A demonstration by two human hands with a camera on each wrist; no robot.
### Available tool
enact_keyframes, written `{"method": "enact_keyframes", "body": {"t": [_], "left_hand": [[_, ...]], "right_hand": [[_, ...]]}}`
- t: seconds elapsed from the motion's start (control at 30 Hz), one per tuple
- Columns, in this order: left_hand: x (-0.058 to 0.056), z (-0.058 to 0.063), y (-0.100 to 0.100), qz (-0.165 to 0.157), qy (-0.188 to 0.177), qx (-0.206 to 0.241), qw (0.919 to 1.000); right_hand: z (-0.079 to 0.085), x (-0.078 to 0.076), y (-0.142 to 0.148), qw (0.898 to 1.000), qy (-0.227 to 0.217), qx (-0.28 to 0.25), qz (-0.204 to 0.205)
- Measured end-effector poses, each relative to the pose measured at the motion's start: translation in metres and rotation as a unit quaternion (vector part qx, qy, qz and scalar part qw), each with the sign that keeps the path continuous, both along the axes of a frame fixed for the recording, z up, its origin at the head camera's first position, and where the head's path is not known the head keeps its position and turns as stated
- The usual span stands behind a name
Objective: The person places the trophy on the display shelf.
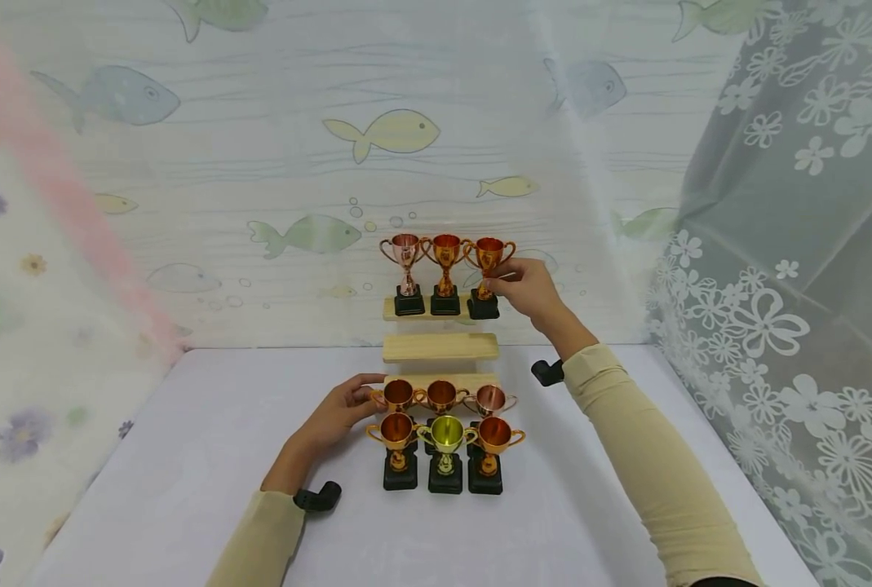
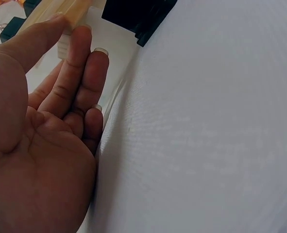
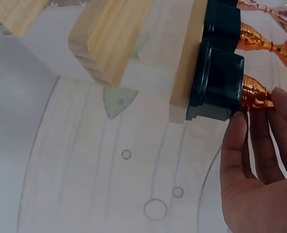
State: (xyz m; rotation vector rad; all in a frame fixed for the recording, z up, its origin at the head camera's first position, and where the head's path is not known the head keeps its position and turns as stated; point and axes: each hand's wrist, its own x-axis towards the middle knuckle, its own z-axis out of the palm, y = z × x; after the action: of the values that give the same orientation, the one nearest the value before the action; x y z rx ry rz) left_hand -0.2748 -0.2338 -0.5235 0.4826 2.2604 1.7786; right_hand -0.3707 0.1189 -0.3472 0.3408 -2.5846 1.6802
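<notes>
My right hand (image 1: 529, 287) pinches the stem of an orange-gold trophy cup (image 1: 490, 254) at the right end of the top wooden step. In the right wrist view, its black base (image 3: 220, 80) stands on the step with an edge overhanging. Left of it stand another orange-gold trophy (image 1: 446, 253) and a rose-gold trophy (image 1: 406, 251). My left hand (image 1: 342, 412) holds the left end of the stepped wooden stand (image 1: 440, 346) at its lowest step. In the left wrist view, the thumb lies on the wood (image 2: 77, 12) and the fingers bend at its end.
Two rows of trophies stand at the stand's front, including a yellow-gold one (image 1: 446, 434), a rose-gold one (image 1: 490, 399) and an orange-gold one (image 1: 397, 432). The white tabletop (image 1: 590, 489) spreads around them. A fish-patterned curtain (image 1: 289, 179) hangs behind, a flowered lace curtain (image 1: 788, 310) at right.
</notes>
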Motion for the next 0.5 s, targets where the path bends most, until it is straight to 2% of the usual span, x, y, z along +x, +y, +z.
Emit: {"method": "enact_keyframes", "body": {"t": [0.2, 0.5], "left_hand": [[0.0005, 0.0006, 0.0006, 0.004, 0.006, -0.012, 0.9999], [0.0032, 0.0051, 0.0004, 0.006, 0.011, -0.029, 0.9995]], "right_hand": [[-0.004, -0.0055, -0.0024, 1.0, 0.012, -0.006, 0.0], [-0.0031, -0.0036, -0.0035, 1.0, 0.024, -0.015, 0.003]]}}
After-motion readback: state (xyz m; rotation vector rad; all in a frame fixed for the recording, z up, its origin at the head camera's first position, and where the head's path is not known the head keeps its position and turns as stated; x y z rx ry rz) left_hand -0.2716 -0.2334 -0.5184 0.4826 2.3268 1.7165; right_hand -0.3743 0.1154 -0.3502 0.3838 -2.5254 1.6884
